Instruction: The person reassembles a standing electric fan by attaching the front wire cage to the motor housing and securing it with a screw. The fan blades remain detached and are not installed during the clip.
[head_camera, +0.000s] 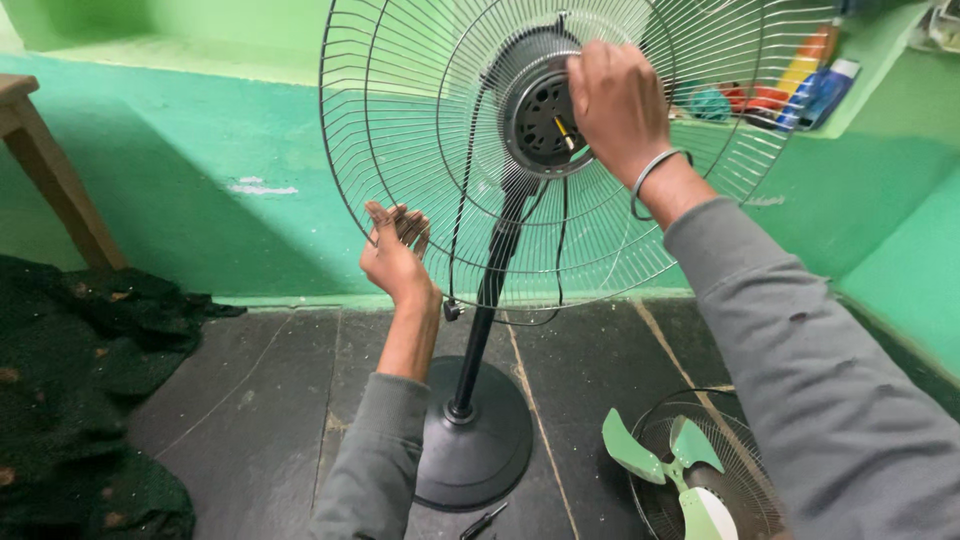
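Green walls fill the far side of the head view, and against them stands the pedestal fan (500, 250) I am working on, with only its rear wire guard (400, 130) mounted. My right hand (618, 105) is up at the motor hub (535, 115) in the middle of the guard, its fingers (585, 85) curled together against the right edge of the hub, just beside the short shaft (564, 133) that sticks out toward me. Whether they pinch a small part there, I cannot tell. A thin metal bangle (655, 180) hangs on that wrist above the grey sleeve (800, 350).

My left hand (397, 255) sits lower and to the left, at the bottom edge of the guard, fingers (385, 215) bent and closed over the wires near the rim. The black pole (490, 300) runs down between my arms to the round black base (480, 440) on the dark stone floor (260, 400).

Near the base, a small black screwdriver (483, 521) lies on the floor. To the near right lies the front guard (690, 470), flat, with the pale green blade (665, 465) resting on it. A dark cloth (90, 380) is heaped at the left, and a wooden leg (55, 180) stands beyond it. On the far right ledge (880, 70) sit some coloured bottles (815, 65).
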